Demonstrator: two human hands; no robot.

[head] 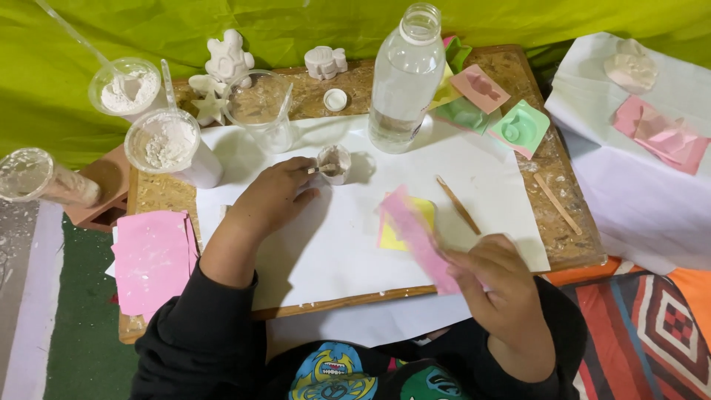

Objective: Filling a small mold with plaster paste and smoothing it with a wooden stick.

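The wooden board (570, 222) carries a white sheet (355, 222), a clear bottle (404, 81), powder cups (167, 144) and coloured moulds (518, 127).

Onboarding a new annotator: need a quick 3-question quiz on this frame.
1. True or false: the left hand touches the small white cup.
2. What does the right hand hold? A) pink mould sheet B) wooden stick C) clear bottle
3. Is the bottle capped or open?

Key: 1 true; 2 A; 3 open, its white cap lies on the board.
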